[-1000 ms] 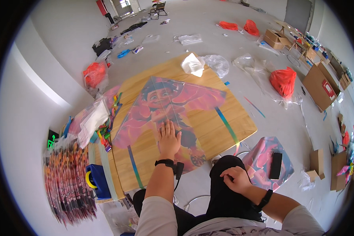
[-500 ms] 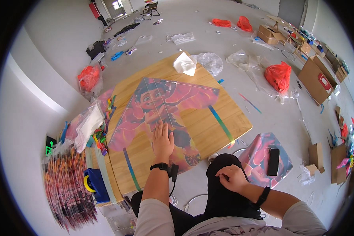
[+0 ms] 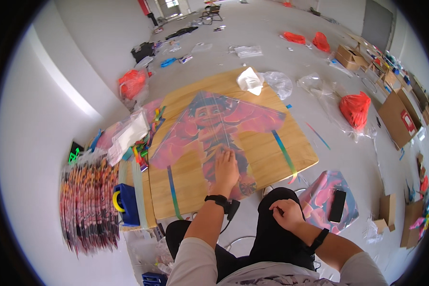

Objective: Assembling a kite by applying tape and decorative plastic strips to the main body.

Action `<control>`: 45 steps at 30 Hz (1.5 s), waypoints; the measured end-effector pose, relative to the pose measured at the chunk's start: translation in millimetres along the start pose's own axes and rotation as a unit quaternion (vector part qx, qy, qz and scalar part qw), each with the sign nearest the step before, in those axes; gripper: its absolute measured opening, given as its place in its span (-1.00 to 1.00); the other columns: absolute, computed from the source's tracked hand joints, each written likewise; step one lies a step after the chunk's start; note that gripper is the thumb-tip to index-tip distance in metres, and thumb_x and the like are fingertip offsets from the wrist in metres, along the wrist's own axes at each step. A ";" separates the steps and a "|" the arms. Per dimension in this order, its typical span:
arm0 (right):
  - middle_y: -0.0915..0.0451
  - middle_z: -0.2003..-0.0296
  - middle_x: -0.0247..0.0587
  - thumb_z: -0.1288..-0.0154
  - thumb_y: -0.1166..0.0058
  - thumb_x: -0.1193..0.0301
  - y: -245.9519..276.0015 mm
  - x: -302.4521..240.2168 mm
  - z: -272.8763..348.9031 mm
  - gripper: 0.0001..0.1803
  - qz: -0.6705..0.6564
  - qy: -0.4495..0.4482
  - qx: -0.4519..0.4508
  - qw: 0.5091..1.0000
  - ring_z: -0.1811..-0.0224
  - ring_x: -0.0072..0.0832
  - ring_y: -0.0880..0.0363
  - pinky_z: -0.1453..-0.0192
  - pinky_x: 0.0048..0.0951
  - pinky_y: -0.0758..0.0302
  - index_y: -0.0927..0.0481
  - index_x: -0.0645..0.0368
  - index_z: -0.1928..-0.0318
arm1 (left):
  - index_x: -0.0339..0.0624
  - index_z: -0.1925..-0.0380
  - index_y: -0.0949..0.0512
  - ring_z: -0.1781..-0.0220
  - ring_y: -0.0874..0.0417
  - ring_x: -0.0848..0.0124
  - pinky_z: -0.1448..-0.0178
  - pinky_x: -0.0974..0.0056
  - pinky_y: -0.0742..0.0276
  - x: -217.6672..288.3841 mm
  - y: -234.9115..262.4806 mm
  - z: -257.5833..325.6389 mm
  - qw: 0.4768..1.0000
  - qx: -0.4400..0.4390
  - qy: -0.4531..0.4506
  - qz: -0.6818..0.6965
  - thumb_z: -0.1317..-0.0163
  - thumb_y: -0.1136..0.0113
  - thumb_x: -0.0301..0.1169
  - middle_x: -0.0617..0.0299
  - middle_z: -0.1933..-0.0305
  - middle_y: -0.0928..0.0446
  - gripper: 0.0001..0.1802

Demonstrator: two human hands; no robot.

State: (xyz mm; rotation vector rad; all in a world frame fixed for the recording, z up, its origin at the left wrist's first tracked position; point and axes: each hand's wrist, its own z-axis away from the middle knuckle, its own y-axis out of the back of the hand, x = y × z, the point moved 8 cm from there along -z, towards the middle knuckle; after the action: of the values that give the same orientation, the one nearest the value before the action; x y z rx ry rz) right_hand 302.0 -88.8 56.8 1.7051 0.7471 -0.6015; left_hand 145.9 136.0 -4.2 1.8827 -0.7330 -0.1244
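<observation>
A delta-shaped kite (image 3: 209,121) in pink, red and orange, printed with a cartoon figure, lies spread on a wooden tabletop (image 3: 186,188). Thin rods or lines run down its middle. From its wing edges hang two blue-green ribbon tails, a left one (image 3: 172,188) and a right one (image 3: 283,150). My left hand (image 3: 227,168) rests flat on the lower middle part of the kite, fingers stretched out. My right hand (image 3: 287,214) lies on my knee with its fingers loosely curled and nothing seen in it.
At the table's left hang many printed kites (image 3: 90,205) beside a blue tape dispenser (image 3: 127,205) and colored ribbons (image 3: 140,155). White paper (image 3: 250,81) sits at the far edge. A phone (image 3: 337,206) lies on a printed stool (image 3: 317,200). Red bags (image 3: 355,110) and cardboard boxes (image 3: 399,119) stand right.
The whole view has shifted, so the table and kite sit further right in the picture. My left hand stays flat on the kite, and my right hand remains on my knee.
</observation>
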 end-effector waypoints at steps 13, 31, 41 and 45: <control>-0.60 0.54 -0.16 -0.14 -0.15 0.51 -0.9 4.7 8.6 -0.92 -0.011 -0.041 0.011 0.999 0.50 -0.23 -0.60 0.35 -0.23 -0.51 -0.69 0.11 0.35 | -0.45 -0.26 -0.39 -0.48 -0.27 -0.16 -0.53 -0.13 -0.16 42.3 71.0 151.4 0.989 -0.115 -0.025 0.090 -0.25 -0.25 -0.31 -0.21 -0.42 -0.32 -0.37; -0.58 0.57 -0.24 -0.12 -0.15 0.50 -4.6 -10.1 7.2 -0.92 -0.010 -0.018 0.019 1.000 0.50 -0.22 -0.57 0.28 -0.21 -0.47 -0.68 0.07 0.38 | -0.35 -0.35 -0.34 -0.50 -0.31 -0.01 -0.52 -0.02 -0.24 -38.6 1.1 6.7 0.996 -0.053 0.060 0.039 -0.41 -0.03 -0.23 -0.08 -0.46 -0.34 -0.40; -0.55 0.58 -0.30 -0.11 -0.16 0.52 4.8 -0.3 4.6 -0.91 -0.032 0.002 0.012 0.999 0.52 -0.29 -0.54 0.33 -0.26 -0.40 -0.67 0.04 0.37 | -0.26 -0.52 -0.09 -0.66 0.02 0.03 -0.67 -0.01 0.12 -54.3 -29.6 -28.8 0.987 -0.136 0.033 -0.081 -0.53 0.20 -0.02 0.00 -0.64 -0.01 -0.27; -0.56 0.56 -0.32 -0.10 -0.17 0.52 6.7 -1.8 1.0 -0.91 -0.039 0.011 0.016 0.999 0.52 -0.31 -0.54 0.33 -0.27 -0.39 -0.66 0.03 0.37 | -0.26 -0.50 -0.14 -0.63 -0.05 0.03 -0.65 -0.04 0.09 -57.6 -29.1 -38.3 0.991 -0.099 0.016 -0.094 -0.52 0.16 -0.02 0.01 -0.63 -0.05 -0.28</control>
State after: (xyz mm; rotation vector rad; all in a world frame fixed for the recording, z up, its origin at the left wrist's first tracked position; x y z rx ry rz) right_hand 305.8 -91.3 62.2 1.7199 0.8267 -0.6527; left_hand 127.6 205.1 -26.9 1.7563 -0.5019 -0.2764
